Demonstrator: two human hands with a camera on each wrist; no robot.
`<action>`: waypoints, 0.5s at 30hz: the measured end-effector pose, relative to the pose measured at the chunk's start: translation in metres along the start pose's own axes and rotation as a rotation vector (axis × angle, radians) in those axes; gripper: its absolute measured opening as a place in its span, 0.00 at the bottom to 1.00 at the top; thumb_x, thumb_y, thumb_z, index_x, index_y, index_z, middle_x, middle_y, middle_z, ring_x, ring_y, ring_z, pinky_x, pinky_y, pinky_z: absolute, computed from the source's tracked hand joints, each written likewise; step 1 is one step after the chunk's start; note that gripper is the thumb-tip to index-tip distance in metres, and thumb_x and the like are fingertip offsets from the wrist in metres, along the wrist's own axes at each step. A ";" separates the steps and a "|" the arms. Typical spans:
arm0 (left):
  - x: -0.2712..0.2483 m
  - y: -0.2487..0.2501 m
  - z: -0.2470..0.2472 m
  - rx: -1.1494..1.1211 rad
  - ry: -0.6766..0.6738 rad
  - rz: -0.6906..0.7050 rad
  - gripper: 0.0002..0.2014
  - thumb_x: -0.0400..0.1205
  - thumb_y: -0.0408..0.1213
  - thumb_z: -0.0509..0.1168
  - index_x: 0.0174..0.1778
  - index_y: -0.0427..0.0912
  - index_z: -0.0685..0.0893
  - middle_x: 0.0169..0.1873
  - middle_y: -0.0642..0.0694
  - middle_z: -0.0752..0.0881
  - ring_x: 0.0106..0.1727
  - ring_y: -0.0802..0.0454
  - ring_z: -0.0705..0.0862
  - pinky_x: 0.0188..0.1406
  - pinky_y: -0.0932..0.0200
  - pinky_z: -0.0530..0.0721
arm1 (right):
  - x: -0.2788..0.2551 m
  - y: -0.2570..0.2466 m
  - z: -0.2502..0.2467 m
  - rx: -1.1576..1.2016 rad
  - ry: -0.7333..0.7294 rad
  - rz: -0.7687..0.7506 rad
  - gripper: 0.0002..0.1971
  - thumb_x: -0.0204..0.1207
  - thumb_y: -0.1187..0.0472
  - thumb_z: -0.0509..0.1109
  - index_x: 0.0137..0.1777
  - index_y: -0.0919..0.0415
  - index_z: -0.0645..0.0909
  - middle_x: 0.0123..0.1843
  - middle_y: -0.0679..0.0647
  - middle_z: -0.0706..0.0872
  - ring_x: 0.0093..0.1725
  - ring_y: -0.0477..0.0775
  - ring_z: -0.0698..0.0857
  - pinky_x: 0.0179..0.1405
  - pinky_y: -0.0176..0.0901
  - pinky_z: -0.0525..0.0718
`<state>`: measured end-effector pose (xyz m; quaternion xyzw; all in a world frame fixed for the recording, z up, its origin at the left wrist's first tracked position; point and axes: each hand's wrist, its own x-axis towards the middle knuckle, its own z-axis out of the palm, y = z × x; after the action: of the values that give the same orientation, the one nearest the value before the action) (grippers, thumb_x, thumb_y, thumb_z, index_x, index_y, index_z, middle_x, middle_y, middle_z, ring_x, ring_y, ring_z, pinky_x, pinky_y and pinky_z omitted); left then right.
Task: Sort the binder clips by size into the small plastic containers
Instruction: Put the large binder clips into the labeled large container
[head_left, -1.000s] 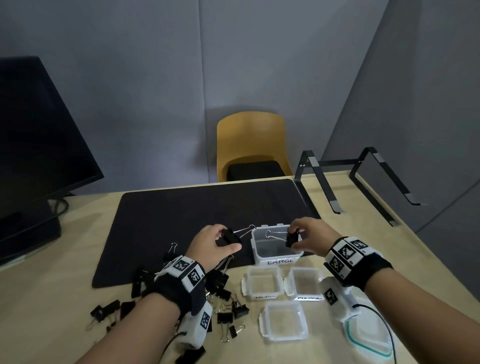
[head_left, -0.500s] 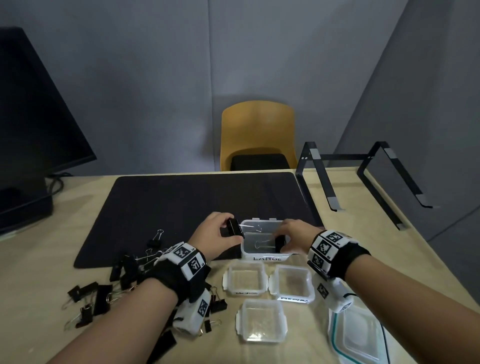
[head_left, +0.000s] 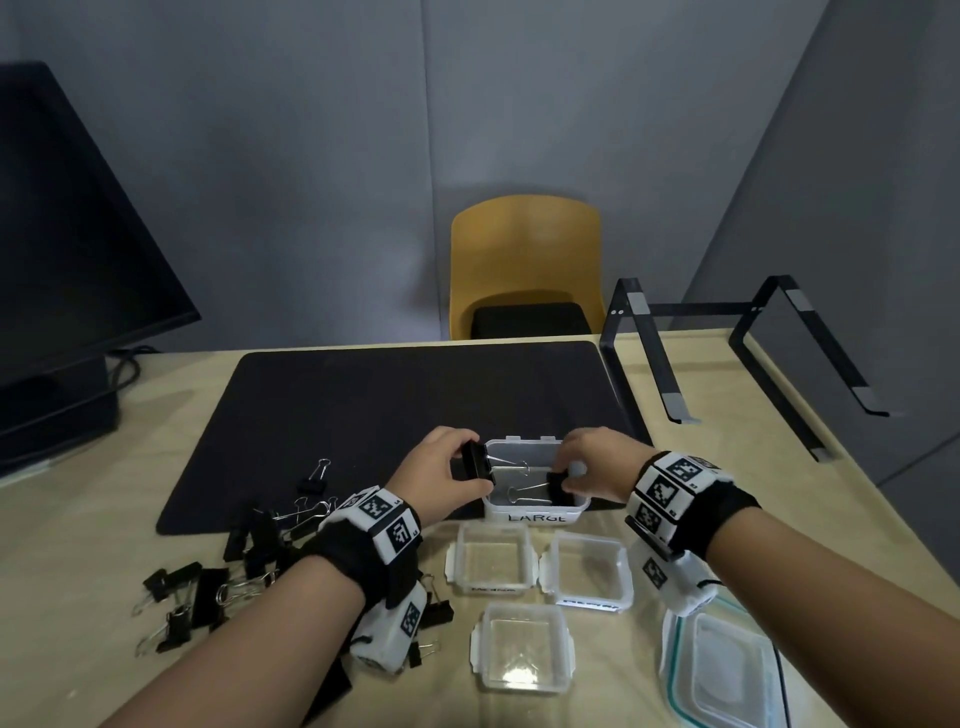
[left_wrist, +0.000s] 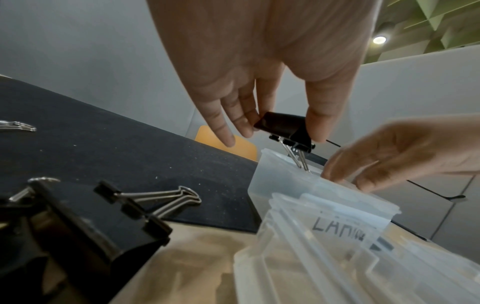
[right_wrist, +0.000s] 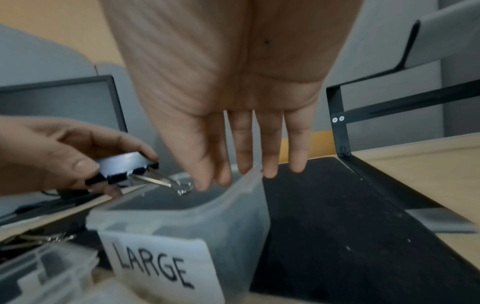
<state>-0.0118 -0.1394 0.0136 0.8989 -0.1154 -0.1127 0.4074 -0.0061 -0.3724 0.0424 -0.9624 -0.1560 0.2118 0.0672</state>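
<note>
Hands (head_left: 441, 478) lower two binder clips (head_left: 475, 461) into LARGE container (head_left: 535, 512).

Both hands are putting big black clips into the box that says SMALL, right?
Not quite. The box says LARGE, not SMALL; the right wrist view shows the label clearly. The rest holds: the left hand pinches a big black clip at its rim, and the right hand lowers another clip inside.
</note>
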 end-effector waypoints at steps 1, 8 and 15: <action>0.000 0.000 0.000 0.004 -0.001 0.002 0.26 0.74 0.42 0.74 0.68 0.50 0.76 0.59 0.57 0.73 0.62 0.58 0.76 0.61 0.61 0.76 | -0.002 0.003 -0.002 0.034 0.061 0.002 0.12 0.75 0.56 0.69 0.57 0.53 0.84 0.61 0.50 0.78 0.58 0.54 0.81 0.60 0.46 0.81; 0.002 0.007 0.003 0.040 -0.021 0.016 0.25 0.73 0.43 0.75 0.66 0.50 0.78 0.59 0.56 0.74 0.62 0.58 0.76 0.58 0.63 0.74 | -0.011 0.013 -0.006 0.139 0.028 0.036 0.43 0.63 0.46 0.79 0.77 0.54 0.65 0.74 0.47 0.69 0.70 0.51 0.74 0.70 0.41 0.73; 0.009 0.012 0.003 0.213 -0.084 0.026 0.30 0.72 0.49 0.75 0.70 0.52 0.75 0.61 0.56 0.76 0.65 0.57 0.74 0.66 0.56 0.75 | -0.012 0.008 -0.005 0.098 -0.010 0.049 0.46 0.66 0.48 0.78 0.81 0.56 0.59 0.80 0.50 0.66 0.77 0.52 0.68 0.75 0.42 0.66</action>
<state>-0.0056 -0.1520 0.0200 0.9300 -0.1553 -0.1321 0.3058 -0.0125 -0.3844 0.0498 -0.9604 -0.1221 0.2255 0.1085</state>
